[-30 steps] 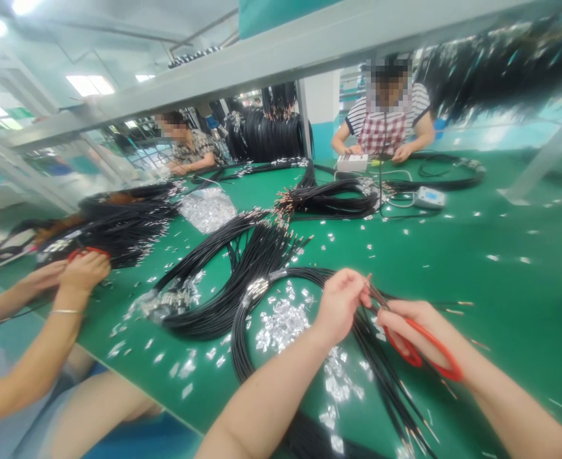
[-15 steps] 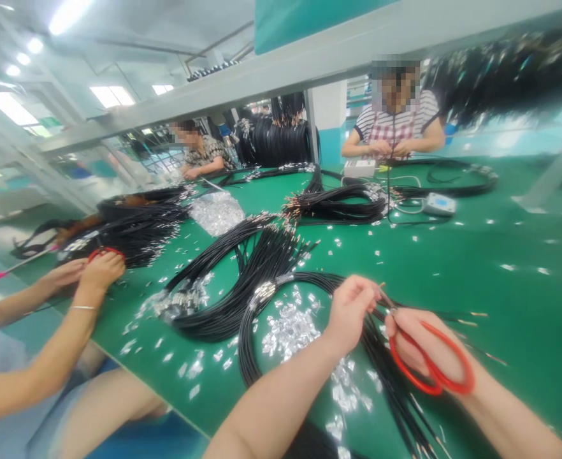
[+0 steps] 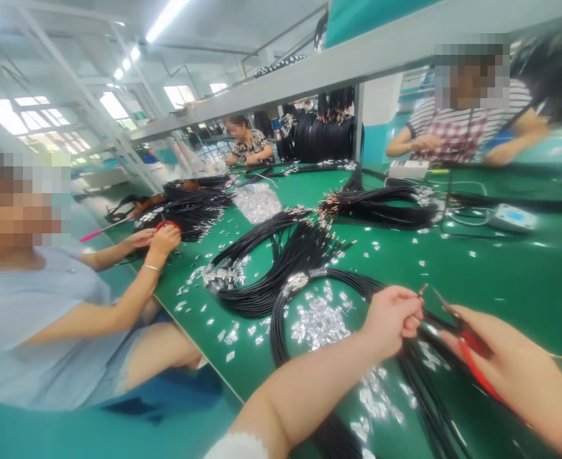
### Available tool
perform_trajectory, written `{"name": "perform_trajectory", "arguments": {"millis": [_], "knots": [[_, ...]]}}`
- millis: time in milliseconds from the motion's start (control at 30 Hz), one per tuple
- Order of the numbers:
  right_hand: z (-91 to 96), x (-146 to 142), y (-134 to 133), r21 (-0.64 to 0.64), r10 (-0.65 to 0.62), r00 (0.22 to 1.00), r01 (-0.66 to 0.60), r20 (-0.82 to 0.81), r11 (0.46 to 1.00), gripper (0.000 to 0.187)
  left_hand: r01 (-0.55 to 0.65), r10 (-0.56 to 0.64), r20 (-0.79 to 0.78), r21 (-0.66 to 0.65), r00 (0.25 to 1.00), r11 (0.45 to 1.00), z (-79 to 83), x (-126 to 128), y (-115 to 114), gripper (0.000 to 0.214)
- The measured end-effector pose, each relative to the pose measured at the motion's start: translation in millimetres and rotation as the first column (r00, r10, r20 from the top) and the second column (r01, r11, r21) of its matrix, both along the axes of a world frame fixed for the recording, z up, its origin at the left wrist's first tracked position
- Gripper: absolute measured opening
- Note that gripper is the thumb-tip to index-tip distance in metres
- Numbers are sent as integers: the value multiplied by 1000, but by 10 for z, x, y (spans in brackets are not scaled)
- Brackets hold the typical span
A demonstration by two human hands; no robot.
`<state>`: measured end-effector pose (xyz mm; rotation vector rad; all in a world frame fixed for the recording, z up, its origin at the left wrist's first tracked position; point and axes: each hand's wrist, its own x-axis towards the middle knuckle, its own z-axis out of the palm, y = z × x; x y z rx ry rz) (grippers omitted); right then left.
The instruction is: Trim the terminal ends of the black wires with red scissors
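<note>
My left hand (image 3: 396, 317) pinches a black cable whose bare, copper-coloured end (image 3: 423, 291) pokes out past the fingertips. Just to its right, my right hand (image 3: 505, 357) grips red-handled scissors (image 3: 484, 373). Their blades stand apart and point at the cable end without visibly touching it. A coiled bundle of black cables (image 3: 276, 328) curves around to the left of my hands, with a pale band at its top. More black cables (image 3: 427, 395) hang down below my left hand. Silvery foil scraps (image 3: 322, 319) lie heaped inside the coil.
Further cable bundles (image 3: 276, 274) and a clear bag of small silvery pieces (image 3: 257, 203) lie on the green table (image 3: 396, 255). A white box with a blue display (image 3: 514, 218) stands back right. At left a co-worker's hands (image 3: 164, 241) hold red-handled scissors; two more people sit across.
The view has swung left, bringing the left co-worker further in. My scissors have turned and their blades now stand apart by the cable end. The person across has spread their hands.
</note>
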<state>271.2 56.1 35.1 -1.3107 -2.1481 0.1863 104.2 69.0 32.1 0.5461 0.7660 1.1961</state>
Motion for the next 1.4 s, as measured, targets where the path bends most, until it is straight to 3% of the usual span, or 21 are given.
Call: {"name": "perform_trajectory", "arguments": {"millis": [67,133,267,467,700,967,1133,1267,1400], "knots": [[-35,6,-18,157,-11,992,-10,129,987,27,51,-51,-3,3,999,999,36,-20,-21,33],[-24,6,-63,292,-116,954,31,276,956,26,100,-100,-18,2,995,995,60,-28,-48,31],[119,3,-138,431,-200,857,-28,475,902,24,181,-181,-39,-10,983,984,81,-31,-98,29],[306,15,-166,467,-211,782,-114,586,877,24,222,-221,-39,0,974,975,44,-40,-114,27],[281,5,-233,492,-261,742,-105,617,864,16,245,-245,-36,-1,969,969,16,-49,-115,24],[338,-67,-314,470,-284,682,-100,674,877,15,120,-116,-142,17,983,993,15,-5,-145,20],[360,-32,-298,416,-230,714,-93,661,905,16,122,-118,-156,12,981,993,35,15,-182,20],[393,31,-277,456,-227,771,-92,596,885,27,160,-161,-95,-22,982,987,33,19,-204,24],[441,36,-275,454,-207,744,-143,635,880,25,129,-131,-57,-33,990,991,30,19,-212,28]]}}
